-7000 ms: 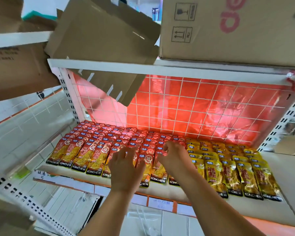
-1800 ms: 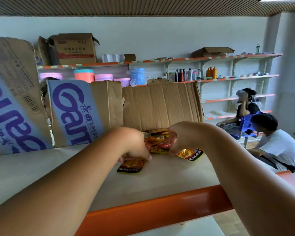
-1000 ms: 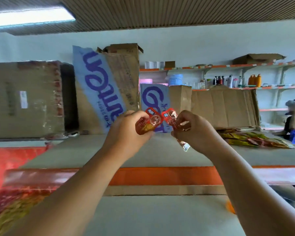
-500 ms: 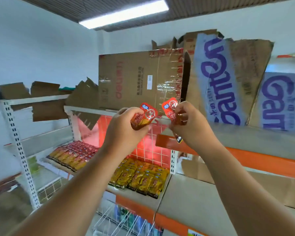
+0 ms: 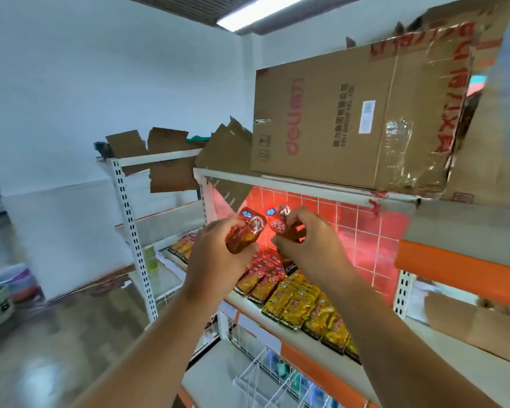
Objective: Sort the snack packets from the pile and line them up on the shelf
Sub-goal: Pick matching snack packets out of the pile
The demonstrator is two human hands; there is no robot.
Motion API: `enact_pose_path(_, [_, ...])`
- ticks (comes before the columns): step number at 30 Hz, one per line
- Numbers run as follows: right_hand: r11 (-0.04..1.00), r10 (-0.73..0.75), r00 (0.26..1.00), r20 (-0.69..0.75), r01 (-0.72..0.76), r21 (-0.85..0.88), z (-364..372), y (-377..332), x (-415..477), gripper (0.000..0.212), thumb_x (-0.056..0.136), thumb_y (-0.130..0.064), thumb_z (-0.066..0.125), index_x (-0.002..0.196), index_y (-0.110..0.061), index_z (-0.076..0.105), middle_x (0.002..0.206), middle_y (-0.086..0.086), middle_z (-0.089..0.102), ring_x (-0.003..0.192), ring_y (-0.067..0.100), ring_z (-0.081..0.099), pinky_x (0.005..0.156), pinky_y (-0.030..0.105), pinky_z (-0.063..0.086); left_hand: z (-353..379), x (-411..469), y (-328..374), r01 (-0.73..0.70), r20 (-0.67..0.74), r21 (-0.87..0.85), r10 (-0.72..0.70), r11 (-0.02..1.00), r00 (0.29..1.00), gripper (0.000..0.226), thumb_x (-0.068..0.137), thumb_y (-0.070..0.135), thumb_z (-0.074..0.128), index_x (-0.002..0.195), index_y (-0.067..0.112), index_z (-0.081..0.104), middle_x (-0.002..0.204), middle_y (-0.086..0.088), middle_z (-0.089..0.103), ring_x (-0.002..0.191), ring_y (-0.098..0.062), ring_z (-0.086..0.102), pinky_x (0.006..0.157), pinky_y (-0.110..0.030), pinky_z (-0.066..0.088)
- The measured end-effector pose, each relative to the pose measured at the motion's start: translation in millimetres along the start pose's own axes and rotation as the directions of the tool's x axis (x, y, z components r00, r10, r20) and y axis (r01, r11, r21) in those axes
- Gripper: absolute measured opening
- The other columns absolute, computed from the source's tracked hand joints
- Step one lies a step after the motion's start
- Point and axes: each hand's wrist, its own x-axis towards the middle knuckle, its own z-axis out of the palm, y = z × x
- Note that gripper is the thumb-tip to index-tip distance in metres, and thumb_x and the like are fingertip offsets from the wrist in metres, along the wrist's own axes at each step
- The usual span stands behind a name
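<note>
Packets in hand: two, both raised in front of the shelf (image 5: 249, 304), above its stock and just clear of it.

- Left packet (image 5: 245, 234): red top, orange body, tilted with its top to the right. The left grip (image 5: 215, 260) is wrapped round its lower half, fingers curled.
- Right packet (image 5: 281, 226): red top with a blue tag beside it, and a dark printed end that shows below the palm. The right grip (image 5: 309, 245) pinches it with curled fingers. Whether it holds one packet or more cannot be told.
- The two packet tops stand just beside each other, not clearly touching.

Shelf stock:
- Red packets (image 5: 262, 272): lying flat in rows, left part of the shelf, partly hidden by the hands.
- Yellow packets (image 5: 304, 307): flat rows just to the right of the red ones, lower ends at the front edge.

Surroundings:
- Red panel (image 5: 365, 237) with a white wire grid: behind the stock.
- Box (image 5: 336, 122): brown cardboard with red print, taped and torn at its right end, on the board above the shelf.
- Cardboard scraps (image 5: 159, 160): flattened, on the neighbouring top shelf to the left.
- Wire basket (image 5: 262, 378): white, below the shelf.
- Orange rail (image 5: 454, 275): to the right, edging an adjoining rack.
</note>
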Motion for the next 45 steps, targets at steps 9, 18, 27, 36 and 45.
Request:
enact_pose_path(9, [0.992, 0.123, 0.988, 0.091, -0.124, 0.007, 72, 98, 58, 0.028, 0.083, -0.042, 0.078, 0.091, -0.034, 0.052, 0.095, -0.007, 0.060, 0.083, 0.015, 0.062, 0.070, 0.040, 0.057, 70, 42, -83, 0.141, 0.098, 0.077, -0.148, 0.987, 0.984, 0.048, 0.080, 0.046, 0.084, 0.122, 0.030, 0.068, 0.116, 0.012, 0.066, 0.108, -0.009, 0.061, 0.091, -0.023, 0.050])
enact_pose_path(18, [0.938, 0.315, 0.933, 0.176, -0.278, -0.204, 108, 177, 79, 0.039, 0.078, -0.058, 0.074, 0.083, -0.034, 0.043, 0.082, -0.008, 0.058, 0.067, 0.007, 0.060, 0.053, 0.032, 0.044, 145, 47, -146, 0.281, 0.192, 0.141, -0.305, 0.949, 0.933, 0.045, 0.080, 0.044, 0.083, 0.120, 0.033, 0.064, 0.110, 0.013, 0.060, 0.105, -0.011, 0.057, 0.092, -0.033, 0.051])
enact_pose_path(27, [0.866, 0.444, 0.877, 0.185, -0.367, -0.340, 153, 207, 71, 0.043, 0.081, -0.052, 0.075, 0.074, -0.025, 0.041, 0.068, -0.005, 0.051, 0.057, 0.009, 0.042, 0.051, 0.029, 0.030, 197, 31, -208, 0.328, 0.333, 0.180, -0.371, 0.927, 0.867, 0.056, 0.081, 0.048, 0.081, 0.131, 0.032, 0.059, 0.122, 0.006, 0.057, 0.114, -0.016, 0.051, 0.096, -0.035, 0.051])
enact_pose_path(36, [0.738, 0.577, 0.812, 0.091, -0.471, -0.484, 215, 225, 77, 0.048, 0.080, -0.063, 0.071, 0.087, -0.028, 0.040, 0.083, -0.005, 0.050, 0.070, 0.013, 0.045, 0.050, 0.026, 0.026, 227, 49, -279, 0.110, 0.445, 0.212, -0.196, 0.971, 0.874, 0.057, 0.077, 0.064, 0.070, 0.124, 0.032, 0.059, 0.131, 0.005, 0.054, 0.114, -0.022, 0.059, 0.091, -0.038, 0.053])
enact_pose_path(45, [0.551, 0.693, 0.710, -0.126, -0.635, -0.541, 266, 230, 69, 0.045, 0.075, -0.058, 0.073, 0.083, -0.027, 0.041, 0.086, 0.003, 0.053, 0.072, 0.020, 0.048, 0.052, 0.029, 0.028, 247, 63, -333, -0.144, 0.519, 0.120, 0.061, 0.982, 0.852, 0.043, 0.067, 0.049, 0.073, 0.100, 0.021, 0.071, 0.116, -0.005, 0.067, 0.099, -0.032, 0.069, 0.078, -0.041, 0.057])
